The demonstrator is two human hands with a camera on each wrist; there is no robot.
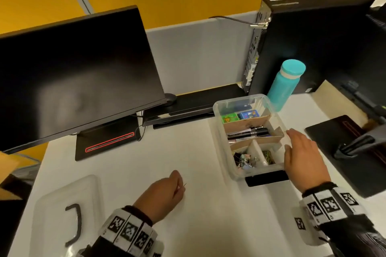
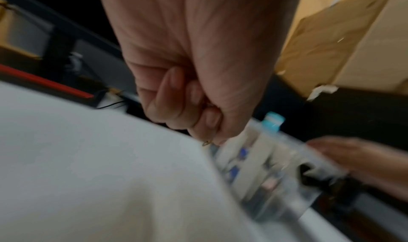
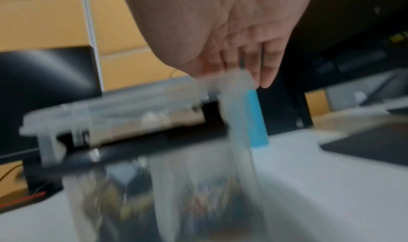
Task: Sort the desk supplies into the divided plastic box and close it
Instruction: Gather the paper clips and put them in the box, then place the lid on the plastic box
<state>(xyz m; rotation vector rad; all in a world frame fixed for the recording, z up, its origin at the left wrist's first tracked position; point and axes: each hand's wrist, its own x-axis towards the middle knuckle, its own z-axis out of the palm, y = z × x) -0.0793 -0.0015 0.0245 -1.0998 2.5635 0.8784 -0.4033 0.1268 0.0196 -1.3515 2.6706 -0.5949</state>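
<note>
Clear plastic box (image 1: 218, 108) on the white desk (image 1: 146, 162), right of middle in the head view, lid off. Inside: little colored blocks (image 1: 240, 116) at the far end, black pens (image 1: 248, 131) in the middle, clips (image 1: 243, 160) at the near end. Left hand (image 1: 165, 192) low in the middle, curled tight, pinching a tiny metal clip (image 2: 207, 142). Right hand (image 1: 302, 156) flat, fingers straight, touching the box's right wall. Clear lid (image 1: 52, 198) with a black handle, lower left. Blue bottle (image 1: 285, 83) just behind the box.
</note>
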